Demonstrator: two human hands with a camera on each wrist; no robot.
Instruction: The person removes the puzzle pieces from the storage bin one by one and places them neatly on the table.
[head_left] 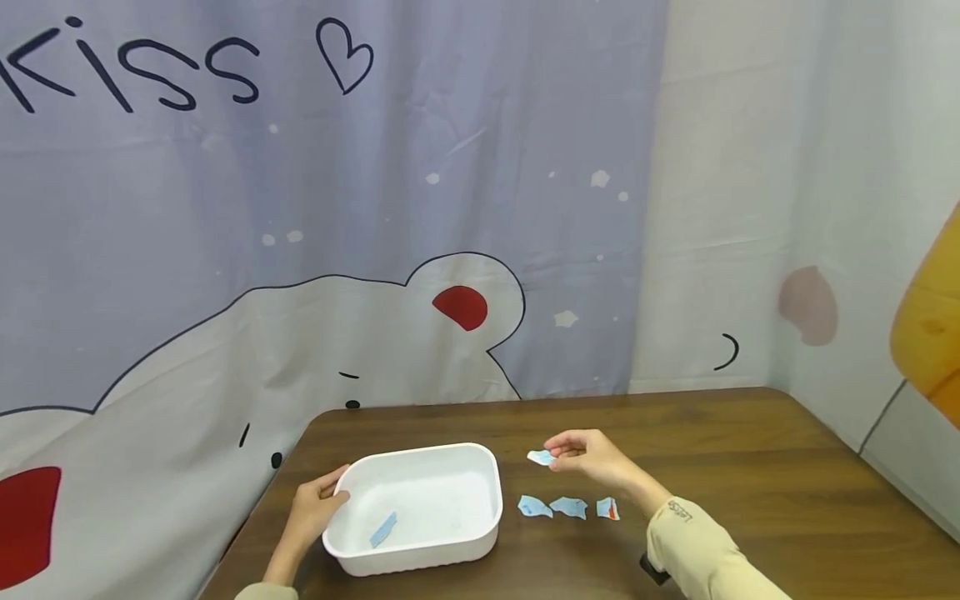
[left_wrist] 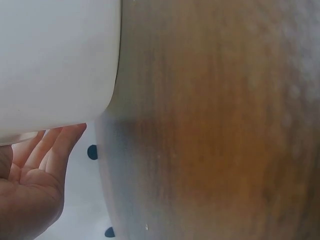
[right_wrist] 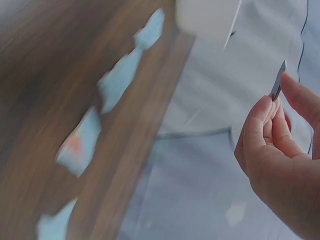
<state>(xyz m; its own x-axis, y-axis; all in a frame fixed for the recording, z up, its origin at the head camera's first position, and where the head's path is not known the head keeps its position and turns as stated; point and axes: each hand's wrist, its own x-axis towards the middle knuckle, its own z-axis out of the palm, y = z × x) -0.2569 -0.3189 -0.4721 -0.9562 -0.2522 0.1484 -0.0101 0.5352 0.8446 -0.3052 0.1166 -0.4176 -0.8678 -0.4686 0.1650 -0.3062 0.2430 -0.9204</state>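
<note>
My left hand [head_left: 309,510] grips the left rim of a white plastic tub [head_left: 420,554], thumb at the rim and fingers against the outer wall. One torn light blue paper piece [head_left: 384,530] lies inside the tub, towards the left. To the tub's right, my right hand [head_left: 592,456] pinches another light blue paper piece [head_left: 540,457] between thumb and fingertips, above the table; the right wrist view shows this held piece [right_wrist: 279,81] nearly edge-on. Nearer me are two blue pieces [head_left: 535,506] [head_left: 569,507] and one with a red-orange mark [head_left: 608,508].
A brown wooden table [head_left: 720,467] carries everything. A further blue piece [right_wrist: 56,223] shows at the bottom of the right wrist view. Behind the table hangs a printed curtain [head_left: 465,167]. A dark band [head_left: 654,570] circles the right wrist.
</note>
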